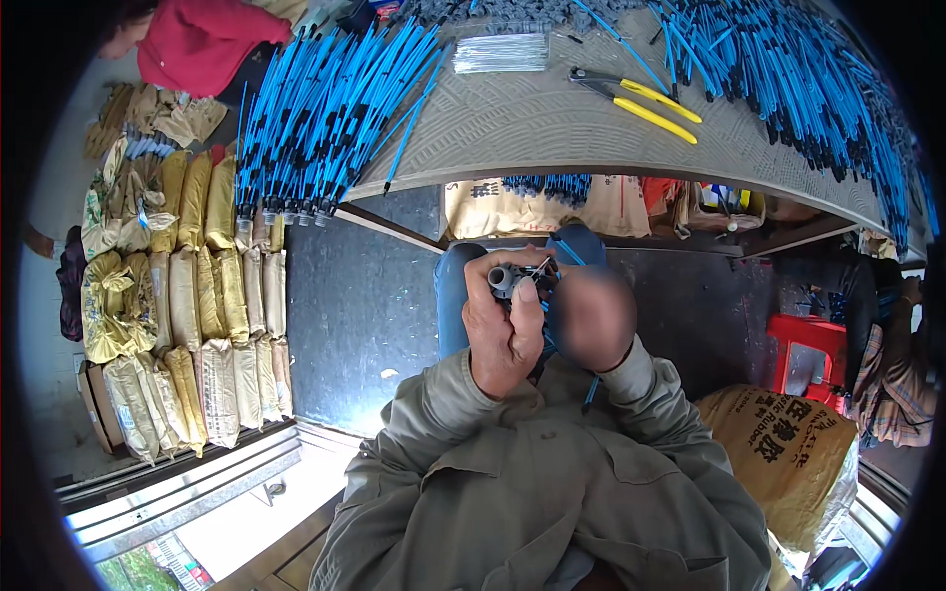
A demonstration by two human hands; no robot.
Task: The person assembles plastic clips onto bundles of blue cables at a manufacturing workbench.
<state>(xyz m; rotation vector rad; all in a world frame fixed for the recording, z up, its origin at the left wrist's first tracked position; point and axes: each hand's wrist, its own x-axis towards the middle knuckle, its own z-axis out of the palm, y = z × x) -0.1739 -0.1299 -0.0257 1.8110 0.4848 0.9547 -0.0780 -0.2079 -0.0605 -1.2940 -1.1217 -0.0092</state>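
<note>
My left hand (501, 345) is closed, thumb and fingers wrapped round a small grey tubular fitting (502, 282) with a round open end and dark parts beside it. A thin shiny wire shows at its far side. My right hand (597, 313) is close beside it on the right; a blur covers it and hides its fingers. A thin blue rod (569, 250) slants past the two hands, and a short blue piece shows again below the right wrist. Both hands are over my lap, in front of the table edge.
On the patterned table (473, 133) lie two piles of blue rods (335, 108) with black ends, a bundle of thin wires (501, 53) and yellow-handled cutters (645, 103). Stacked sacks (197, 295) stand left, a large sack (778, 453) and red stool (813, 345) right. Another person (202, 44) is far left.
</note>
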